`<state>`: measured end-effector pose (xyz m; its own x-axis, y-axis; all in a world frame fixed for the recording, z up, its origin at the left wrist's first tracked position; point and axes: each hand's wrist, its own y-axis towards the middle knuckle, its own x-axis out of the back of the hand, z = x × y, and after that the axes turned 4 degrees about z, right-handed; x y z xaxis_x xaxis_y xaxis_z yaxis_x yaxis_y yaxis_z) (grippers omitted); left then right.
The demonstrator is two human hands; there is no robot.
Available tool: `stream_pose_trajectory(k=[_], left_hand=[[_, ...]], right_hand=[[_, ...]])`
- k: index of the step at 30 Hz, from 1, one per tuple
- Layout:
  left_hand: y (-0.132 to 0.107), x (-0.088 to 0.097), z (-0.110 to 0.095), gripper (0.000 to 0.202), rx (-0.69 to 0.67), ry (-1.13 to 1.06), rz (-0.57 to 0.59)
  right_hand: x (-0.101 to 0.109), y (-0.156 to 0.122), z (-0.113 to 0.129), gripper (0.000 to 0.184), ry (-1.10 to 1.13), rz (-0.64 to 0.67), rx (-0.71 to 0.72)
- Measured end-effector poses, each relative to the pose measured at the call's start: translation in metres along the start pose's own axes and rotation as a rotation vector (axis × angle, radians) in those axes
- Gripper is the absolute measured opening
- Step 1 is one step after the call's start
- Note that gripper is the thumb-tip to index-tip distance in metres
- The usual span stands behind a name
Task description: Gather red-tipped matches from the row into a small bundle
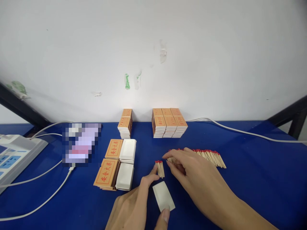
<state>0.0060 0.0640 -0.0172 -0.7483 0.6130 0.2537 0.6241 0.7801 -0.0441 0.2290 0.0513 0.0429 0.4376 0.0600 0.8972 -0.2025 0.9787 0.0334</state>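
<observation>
On the blue tabletop, a small bunch of red-headed matches [160, 169] lies between my two hands. My left hand [134, 204] is open, two fingertips touching the left side of that bunch. Its thumb rests on the near end of a white matchbox tray [163, 195], which lies slightly turned. My right hand [196, 174] reaches over the left end of a long row of matches [211, 156]. A gap shows between its thumb and index finger, with matches visible there; the other fingers are curled and partly hidden.
Left of my hands stand stacks of orange matchbox sleeves [106, 172] and white trays [125, 175]. Filled-looking matchboxes are stacked by the wall in a narrow pile [125, 123] and a wider block [169, 123]. A blurred phone [81, 143], white cables [48, 207] and a power strip [21, 150] lie left.
</observation>
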Motion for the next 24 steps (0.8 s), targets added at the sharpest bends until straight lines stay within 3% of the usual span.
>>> stream_pose_trajectory(k=[14,24], left_hand=[[0.016,0.000,0.026,0.037,0.022,-0.031,0.028],[0.028,-0.009,0.053,0.038,0.048,-0.022,0.031]], right_hand=[[0.003,-0.006,-0.005,0.022,-0.064,0.042,0.110],[-0.002,-0.008,-0.001,0.015,-0.081,0.070,0.076]])
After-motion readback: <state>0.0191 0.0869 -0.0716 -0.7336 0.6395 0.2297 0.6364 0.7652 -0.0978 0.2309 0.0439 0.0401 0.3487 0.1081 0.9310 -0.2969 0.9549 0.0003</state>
